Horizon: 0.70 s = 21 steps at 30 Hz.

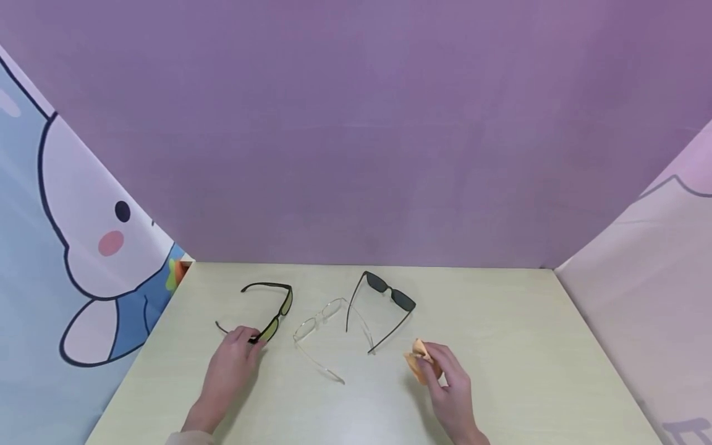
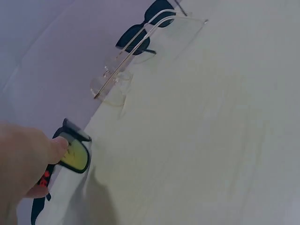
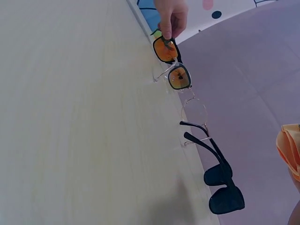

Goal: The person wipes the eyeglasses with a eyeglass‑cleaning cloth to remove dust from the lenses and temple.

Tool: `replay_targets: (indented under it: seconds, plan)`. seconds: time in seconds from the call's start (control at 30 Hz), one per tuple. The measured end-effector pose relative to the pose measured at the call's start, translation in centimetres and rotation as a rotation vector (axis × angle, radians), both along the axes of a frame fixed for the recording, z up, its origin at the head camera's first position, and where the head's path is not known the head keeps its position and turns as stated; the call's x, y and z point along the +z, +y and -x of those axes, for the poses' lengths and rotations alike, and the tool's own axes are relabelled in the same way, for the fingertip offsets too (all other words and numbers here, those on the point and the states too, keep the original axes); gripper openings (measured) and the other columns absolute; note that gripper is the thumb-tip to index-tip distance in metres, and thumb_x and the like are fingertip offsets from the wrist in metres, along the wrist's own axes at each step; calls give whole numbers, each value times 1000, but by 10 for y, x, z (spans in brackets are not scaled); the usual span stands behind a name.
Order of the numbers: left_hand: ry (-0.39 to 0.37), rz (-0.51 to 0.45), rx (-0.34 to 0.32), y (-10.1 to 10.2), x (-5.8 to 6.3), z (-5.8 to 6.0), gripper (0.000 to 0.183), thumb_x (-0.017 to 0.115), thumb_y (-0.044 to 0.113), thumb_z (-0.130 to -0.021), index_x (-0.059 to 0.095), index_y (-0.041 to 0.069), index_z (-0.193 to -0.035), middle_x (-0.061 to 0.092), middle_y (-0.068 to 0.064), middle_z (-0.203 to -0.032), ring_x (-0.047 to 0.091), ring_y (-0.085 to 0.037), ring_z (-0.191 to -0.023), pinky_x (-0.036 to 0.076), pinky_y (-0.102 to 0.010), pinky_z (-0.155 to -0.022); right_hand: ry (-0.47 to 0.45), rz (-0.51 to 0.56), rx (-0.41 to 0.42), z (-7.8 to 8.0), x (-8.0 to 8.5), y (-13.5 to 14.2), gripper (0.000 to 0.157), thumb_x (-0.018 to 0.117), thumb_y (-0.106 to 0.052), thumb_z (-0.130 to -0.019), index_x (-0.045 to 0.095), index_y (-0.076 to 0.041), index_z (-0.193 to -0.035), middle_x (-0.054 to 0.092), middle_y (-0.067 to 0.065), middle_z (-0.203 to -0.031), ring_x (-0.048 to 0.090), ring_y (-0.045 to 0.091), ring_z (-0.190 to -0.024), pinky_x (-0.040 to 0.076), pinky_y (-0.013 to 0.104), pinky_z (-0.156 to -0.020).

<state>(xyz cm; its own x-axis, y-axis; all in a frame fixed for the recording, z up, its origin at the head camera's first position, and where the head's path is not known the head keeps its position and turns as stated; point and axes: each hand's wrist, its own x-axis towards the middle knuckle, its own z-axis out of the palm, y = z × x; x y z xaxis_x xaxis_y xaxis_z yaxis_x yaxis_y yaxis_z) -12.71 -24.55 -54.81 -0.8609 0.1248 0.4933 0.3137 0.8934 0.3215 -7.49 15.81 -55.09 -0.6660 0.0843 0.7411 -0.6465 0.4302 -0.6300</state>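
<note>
My left hand point(image 1: 229, 364) pinches black-framed glasses with yellow-tinted lenses point(image 1: 270, 329) at the near end of the frame. Both temples are unfolded and point left. In the left wrist view, the thumb of this hand point(image 2: 23, 159) lies against a yellow lens point(image 2: 77, 157). An orange cloth point(image 1: 414, 366), folded and crumpled, is held between the thumb and fingers of my right hand point(image 1: 453, 388), above the table's right-centre. The cloth point(image 3: 290, 149) shows only at the right edge of the right wrist view.
Thin wire-framed glasses with clear lenses point(image 1: 305, 329) lie mid-table, temples unfolded. Just right of them are black sunglasses point(image 1: 402, 300), one temple near or over a wire temple. A purple panel point(image 1: 367, 154) rises behind the pale table point(image 1: 512, 327), with printed cloth point(image 1: 83, 247) at the left.
</note>
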Motion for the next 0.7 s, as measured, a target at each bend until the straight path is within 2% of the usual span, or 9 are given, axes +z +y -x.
replay_targets:
  seconds: [0.17,0.3,0.43,0.63,0.7]
  plan:
    - [128,49,5,12,-1,-6,35,87,4,-78,68,-3,-106,68,-22,-111,66,-41,-98,57,-52,-82,5,-7,5,-1,0,-1,44,73,25,-74,72,1,-111,71,13,-103,61,4,-92,47,13,-70]
    - [165,95,-96,26,-3,-7,43,84,2,-79,69,-3,-118,67,-22,-122,65,-40,-108,54,-53,-91,7,-11,8,0,-2,-1,43,73,22,-76,72,-1,-113,71,10,-104,62,5,-95,48,11,-77]
    - [172,170,-201,35,-7,-6,46,79,1,-82,68,0,-127,66,-20,-131,65,-39,-115,54,-54,-97,6,2,18,0,-4,-1,40,73,20,-78,72,0,-113,71,10,-104,62,4,-96,48,11,-77]
    - [193,254,-255,42,-13,-4,36,62,2,-86,71,3,-121,69,-17,-124,68,-37,-110,56,-56,-92,20,-3,18,1,-6,0,40,74,19,-78,72,0,-113,71,12,-104,63,5,-96,49,11,-76]
    - [207,255,-270,44,-14,-3,32,61,4,-87,72,3,-117,70,-16,-119,68,-36,-107,56,-54,-90,21,1,19,2,-7,1,39,74,19,-78,72,1,-113,71,13,-104,63,5,-96,49,11,-77]
